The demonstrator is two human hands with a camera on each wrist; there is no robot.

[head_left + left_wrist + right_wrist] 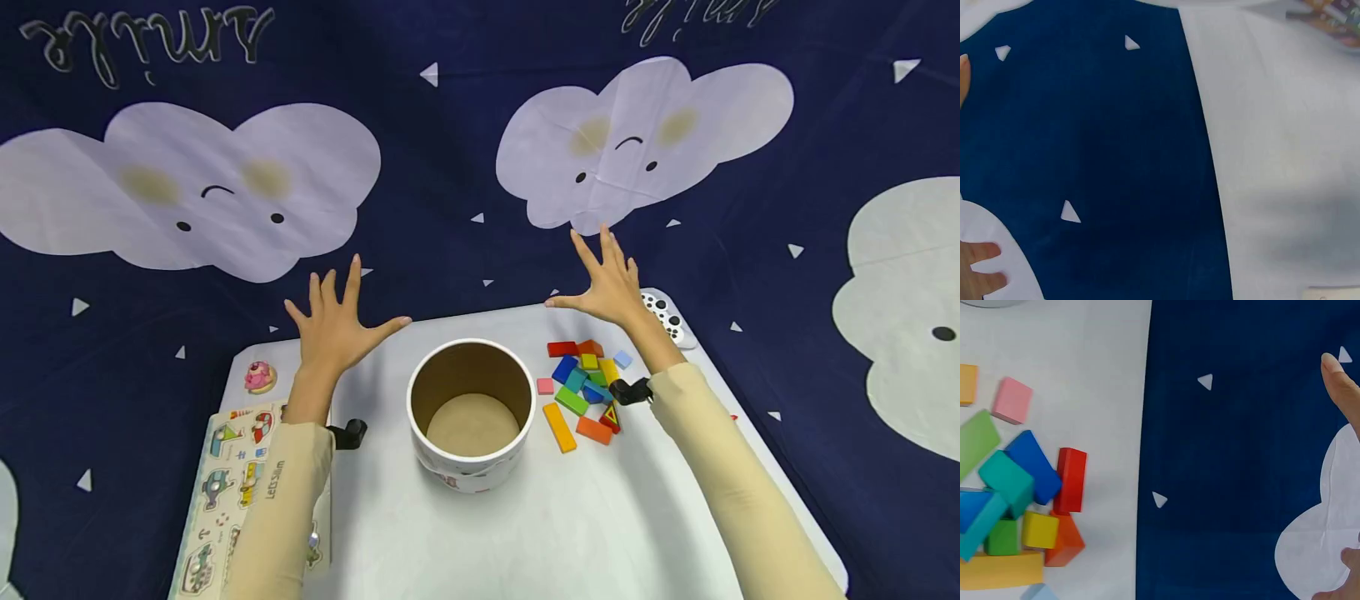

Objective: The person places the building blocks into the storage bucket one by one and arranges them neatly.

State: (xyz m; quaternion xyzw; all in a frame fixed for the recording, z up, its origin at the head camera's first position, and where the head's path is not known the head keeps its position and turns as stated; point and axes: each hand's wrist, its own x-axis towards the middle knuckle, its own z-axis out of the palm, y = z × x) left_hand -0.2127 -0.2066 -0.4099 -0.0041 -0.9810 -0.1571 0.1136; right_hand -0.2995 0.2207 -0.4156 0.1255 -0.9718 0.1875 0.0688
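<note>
Both hands are raised with fingers spread, holding nothing. In the head view the left hand (333,329) hovers over the back left of the white table, left of a round white bucket (468,479). The right hand (609,287) is up at the back right, beyond a pile of coloured wooden blocks (573,402). The bucket stands upright, its brown inside and bottom showing bare. In the right wrist view the blocks (1010,475) lie loosely heaped, red, blue, green, yellow and orange among them; only some fingers (1340,387) show at the right edge.
A sticker-covered puzzle board (217,492) lies at the table's left, partly under the left sleeve. Behind it sits a small pink toy (260,377). A white game controller (666,318) rests at the back right corner. A navy cloth with clouds hangs behind.
</note>
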